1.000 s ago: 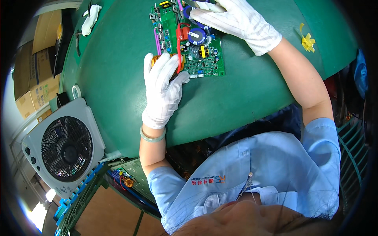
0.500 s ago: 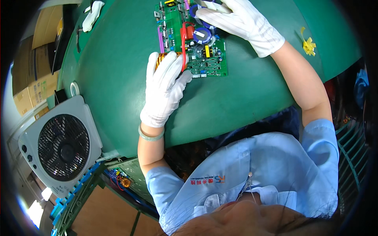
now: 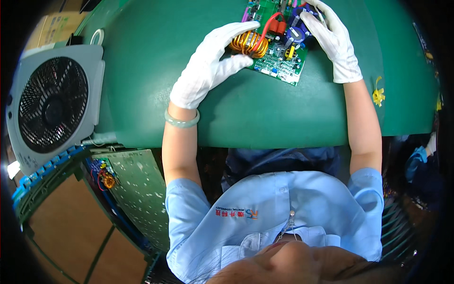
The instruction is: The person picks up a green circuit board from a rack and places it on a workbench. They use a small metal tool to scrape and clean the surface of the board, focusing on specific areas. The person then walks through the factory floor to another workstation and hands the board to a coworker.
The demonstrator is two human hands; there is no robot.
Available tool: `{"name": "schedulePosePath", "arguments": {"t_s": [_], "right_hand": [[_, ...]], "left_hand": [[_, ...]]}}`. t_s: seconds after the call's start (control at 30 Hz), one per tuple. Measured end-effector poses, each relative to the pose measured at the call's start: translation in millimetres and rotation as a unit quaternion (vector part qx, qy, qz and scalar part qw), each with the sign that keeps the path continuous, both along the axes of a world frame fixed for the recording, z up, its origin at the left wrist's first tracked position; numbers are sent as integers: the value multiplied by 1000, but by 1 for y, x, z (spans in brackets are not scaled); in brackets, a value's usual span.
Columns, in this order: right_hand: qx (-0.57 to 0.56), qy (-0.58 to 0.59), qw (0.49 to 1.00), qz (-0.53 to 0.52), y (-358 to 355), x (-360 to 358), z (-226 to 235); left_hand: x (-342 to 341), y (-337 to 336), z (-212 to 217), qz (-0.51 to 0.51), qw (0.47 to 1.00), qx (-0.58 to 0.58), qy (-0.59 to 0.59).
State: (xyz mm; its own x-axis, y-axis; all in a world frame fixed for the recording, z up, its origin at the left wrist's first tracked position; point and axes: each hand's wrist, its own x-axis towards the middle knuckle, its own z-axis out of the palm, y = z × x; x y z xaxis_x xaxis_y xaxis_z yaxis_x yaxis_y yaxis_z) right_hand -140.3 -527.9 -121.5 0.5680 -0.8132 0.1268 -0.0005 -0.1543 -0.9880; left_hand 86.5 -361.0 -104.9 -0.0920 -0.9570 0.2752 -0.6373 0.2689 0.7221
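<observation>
A green circuit board (image 3: 283,68) lies tilted at the far middle of the green table, its far end cut off by the picture's top edge. My left hand (image 3: 210,64), in a white glove, curves round the copper-wound coil (image 3: 246,45) at the board's left side, thumb on the near side and fingers beyond. A thick red wire (image 3: 263,35) arches over the coil. My right hand (image 3: 338,47), also gloved, grips the board's right side beside the blue round capacitors (image 3: 295,34). Its fingertips are partly hidden among the parts.
A grey box fan (image 3: 54,106) stands left of the table (image 3: 283,118). A yellow ribbon scrap (image 3: 378,94) lies on the right, and a white ring (image 3: 97,37) at the far left. Lower left, a rack holds another board with a coil (image 3: 109,181). Cardboard boxes (image 3: 59,28) stand behind.
The board has turned clockwise and sits farther right in the view. My left hand has shifted from covering the coil to curving round it. My right hand has turned more upright. The view has also shifted.
</observation>
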Motion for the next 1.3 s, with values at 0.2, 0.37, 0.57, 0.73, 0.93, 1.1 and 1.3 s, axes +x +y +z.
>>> {"name": "schedulePosePath", "arguments": {"t_s": [0.2, 0.37, 0.57, 0.73, 0.93, 1.1, 1.3], "right_hand": [[-15, 150, 988, -19, -8, -6, 25], [-33, 35, 996, -69, -24, -21, 27], [181, -114, 976, -49, -17, -23, 27], [192, -68, 976, -75, -4, -21, 41], [193, -74, 975, -84, -3, -21, 42], [185, -78, 977, -75, -3, -21, 41], [126, -94, 985, -73, -4, -22, 35]], "left_hand": [[-22, -3, 17, 45, 972, 103, 207], [-49, -37, 62, 119, 940, 62, 313], [-41, -64, 73, 179, 930, 7, 320], [-40, -62, 71, 169, 919, 33, 354], [-42, -61, 72, 167, 925, 26, 341], [-44, -56, 76, 164, 924, 35, 345], [-44, -59, 68, 163, 921, 3, 353]]}}
